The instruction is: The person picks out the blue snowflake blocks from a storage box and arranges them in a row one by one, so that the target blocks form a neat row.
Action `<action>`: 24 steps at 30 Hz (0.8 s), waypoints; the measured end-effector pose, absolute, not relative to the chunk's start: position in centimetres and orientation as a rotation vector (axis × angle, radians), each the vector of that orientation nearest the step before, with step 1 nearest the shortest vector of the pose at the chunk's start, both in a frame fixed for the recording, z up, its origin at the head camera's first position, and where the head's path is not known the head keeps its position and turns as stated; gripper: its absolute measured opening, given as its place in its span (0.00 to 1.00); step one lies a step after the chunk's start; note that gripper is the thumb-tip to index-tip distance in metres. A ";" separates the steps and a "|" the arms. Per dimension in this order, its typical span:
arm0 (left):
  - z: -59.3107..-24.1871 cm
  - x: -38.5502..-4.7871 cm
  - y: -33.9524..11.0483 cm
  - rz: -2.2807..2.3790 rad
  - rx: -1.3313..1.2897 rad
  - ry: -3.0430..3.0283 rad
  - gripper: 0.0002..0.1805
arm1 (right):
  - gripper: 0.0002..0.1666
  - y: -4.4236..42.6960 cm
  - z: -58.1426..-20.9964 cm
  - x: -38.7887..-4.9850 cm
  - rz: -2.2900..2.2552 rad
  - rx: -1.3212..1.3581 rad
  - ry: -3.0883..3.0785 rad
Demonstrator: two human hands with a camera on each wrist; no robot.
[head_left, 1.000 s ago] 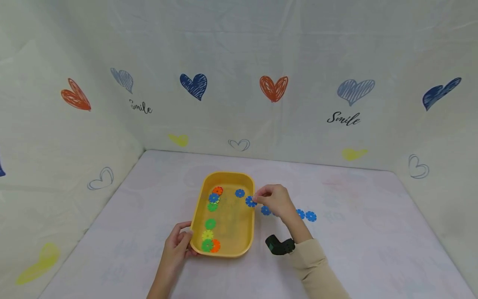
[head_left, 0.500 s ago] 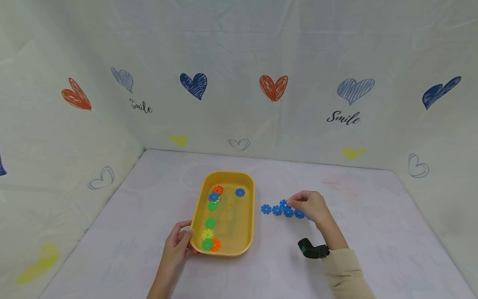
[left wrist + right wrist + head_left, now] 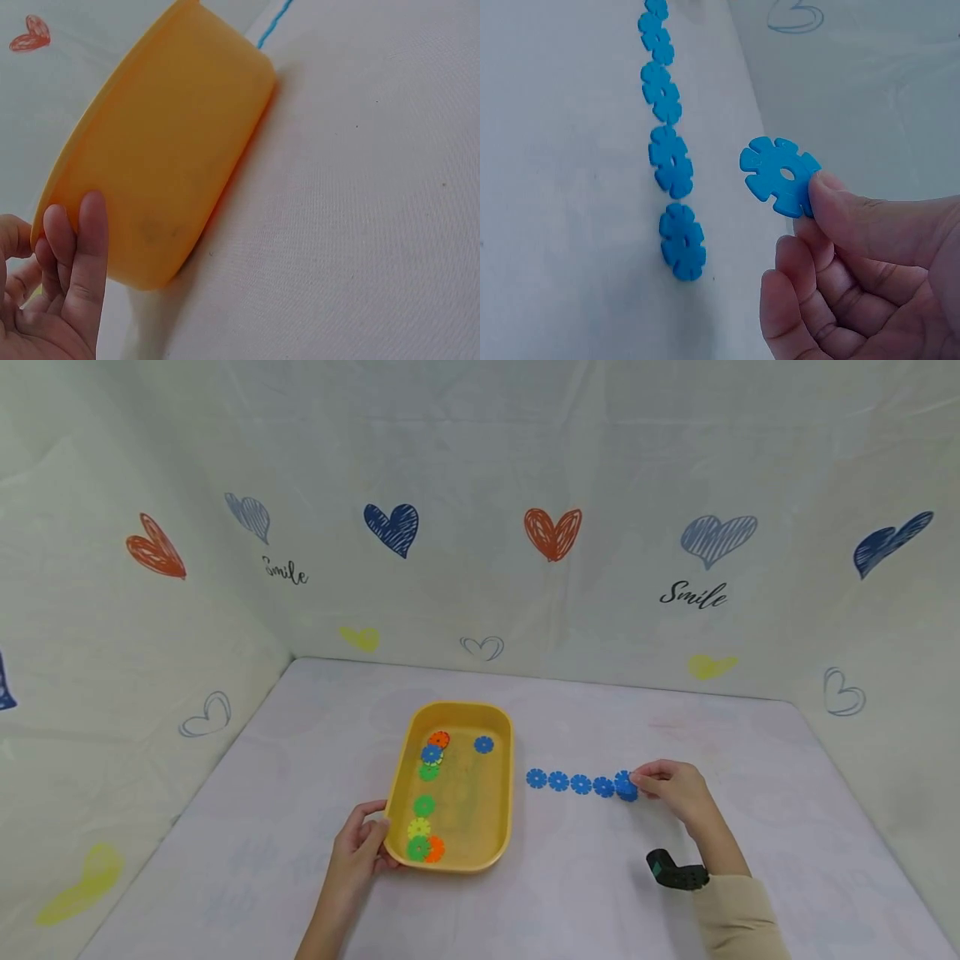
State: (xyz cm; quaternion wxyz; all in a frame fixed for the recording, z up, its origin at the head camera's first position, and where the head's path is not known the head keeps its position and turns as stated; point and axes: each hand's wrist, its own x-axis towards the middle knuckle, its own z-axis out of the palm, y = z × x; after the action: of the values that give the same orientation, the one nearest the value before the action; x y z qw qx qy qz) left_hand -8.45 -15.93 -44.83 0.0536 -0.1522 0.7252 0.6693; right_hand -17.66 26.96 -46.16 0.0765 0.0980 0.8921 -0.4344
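My right hand (image 3: pixel 678 789) pinches a blue snowflake disc (image 3: pixel 780 176) between thumb and fingers. The disc is held above the right end of a row of blue snowflake discs (image 3: pixel 581 784) lying on the table. In the right wrist view the row's nearest disc (image 3: pixel 682 241) lies flat, apart from the held one. At the near left corner of a yellow tray (image 3: pixel 476 818), my left hand (image 3: pixel 363 843) grips the rim, thumb on top and fingers against the outer wall. Inside the tray lie one blue disc (image 3: pixel 483 744) and several orange, green, blue and yellow ones along its left side.
The white table (image 3: pixel 525 910) meets a cloth wall (image 3: pixel 480 585) printed with hearts along its back and left. A black wrist camera (image 3: pixel 677 871) is strapped to the right wrist, just above the table.
My right hand has carried the blue snowflake disc out from over the tray, rightward along the row to its far end. The left hand and tray have stayed in place.
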 end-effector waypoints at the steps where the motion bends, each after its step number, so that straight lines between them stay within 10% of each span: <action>1: -44.8 -8.4 -15.9 2.034 -0.462 2.203 0.20 | 0.22 27.7 -47.2 -18.0 -1.281 0.311 2.683; 24: -44.6 -8.4 -15.7 2.046 -0.471 2.196 0.20 | 0.19 29.1 -45.1 -16.2 -1.089 0.383 2.645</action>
State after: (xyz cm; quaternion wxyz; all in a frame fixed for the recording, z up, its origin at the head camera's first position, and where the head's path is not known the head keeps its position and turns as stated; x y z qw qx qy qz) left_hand -8.42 -15.74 -44.63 0.0518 -0.1549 0.7218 0.6725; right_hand -16.22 29.10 -45.10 0.1275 0.1317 0.9090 -0.3743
